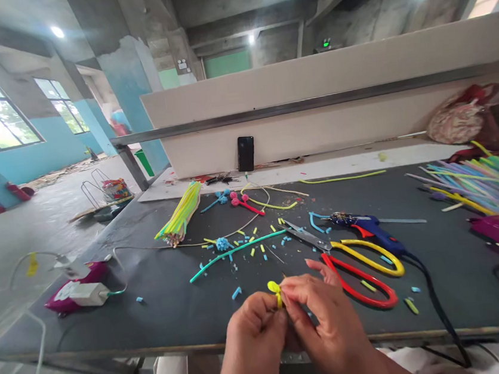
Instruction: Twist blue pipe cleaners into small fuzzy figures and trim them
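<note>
A small looped yellow pipe cleaner piece (275, 290) is pinched between both hands near the table's front edge. My left hand (255, 336) grips it from the left, thumb and curled forefinger together. From the right, my right hand (320, 314) holds it at thumb and fingertip, with another finger raised. Just right of the hands lie large scissors (367, 251) with one yellow and one red handle, blades apart. A teal pipe cleaner (234, 250) lies beyond the hands, amid small blue and yellow cut pieces.
A blue glue gun (374, 230) lies right of the scissors, its cord running off the front edge. Pipe cleaner bundles lie at back left (180, 214) and far right (483, 184). A phone (246, 154) leans upright at the back. White chargers (88, 292) with cables sit left.
</note>
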`<action>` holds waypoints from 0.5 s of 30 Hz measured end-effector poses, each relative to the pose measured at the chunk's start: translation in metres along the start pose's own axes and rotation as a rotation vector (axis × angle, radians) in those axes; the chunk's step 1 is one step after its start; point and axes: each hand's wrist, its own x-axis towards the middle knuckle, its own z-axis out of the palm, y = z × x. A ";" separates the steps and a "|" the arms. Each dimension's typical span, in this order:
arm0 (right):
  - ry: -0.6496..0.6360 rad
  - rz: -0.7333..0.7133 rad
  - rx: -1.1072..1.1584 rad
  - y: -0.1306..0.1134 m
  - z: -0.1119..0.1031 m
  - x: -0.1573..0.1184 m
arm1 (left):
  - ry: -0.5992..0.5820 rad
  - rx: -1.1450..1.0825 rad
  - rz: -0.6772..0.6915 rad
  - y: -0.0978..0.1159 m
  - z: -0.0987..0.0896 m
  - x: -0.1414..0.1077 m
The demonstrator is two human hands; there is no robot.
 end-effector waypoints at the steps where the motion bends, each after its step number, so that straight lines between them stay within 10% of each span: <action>1: 0.000 -0.024 -0.002 0.000 -0.001 0.000 | 0.015 -0.046 -0.003 -0.002 0.000 0.001; 15: -0.034 -0.300 0.071 0.005 -0.017 0.012 | -0.073 -0.175 -0.076 0.015 -0.001 0.000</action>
